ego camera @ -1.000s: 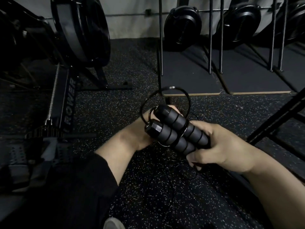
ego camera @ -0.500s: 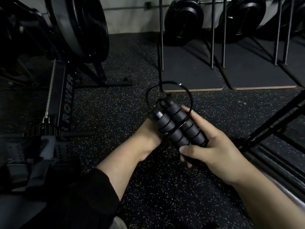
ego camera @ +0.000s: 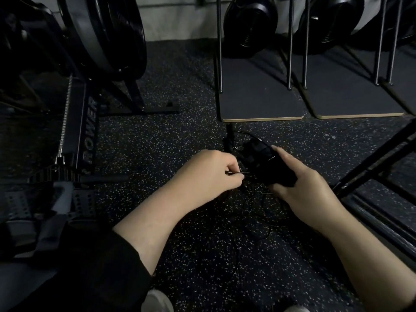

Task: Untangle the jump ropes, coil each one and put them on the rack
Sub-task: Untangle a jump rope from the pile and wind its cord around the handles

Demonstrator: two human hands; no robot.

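On the far left stands a rowing machine [ego camera: 76, 122] on the speckled floor [ego camera: 157, 140]. Near the middle, the left hand [ego camera: 209, 174] has its fingers curled, pinching a thin black cord [ego camera: 244, 199] that lies in a loose tangle on the floor between the two arms. Just right of it, the right hand [ego camera: 308, 188] grips the jump rope handles [ego camera: 265, 163], held together above the tangle. Beyond, at the far right, metal stands [ego camera: 290, 41] rise from dark mats [ego camera: 258, 97].
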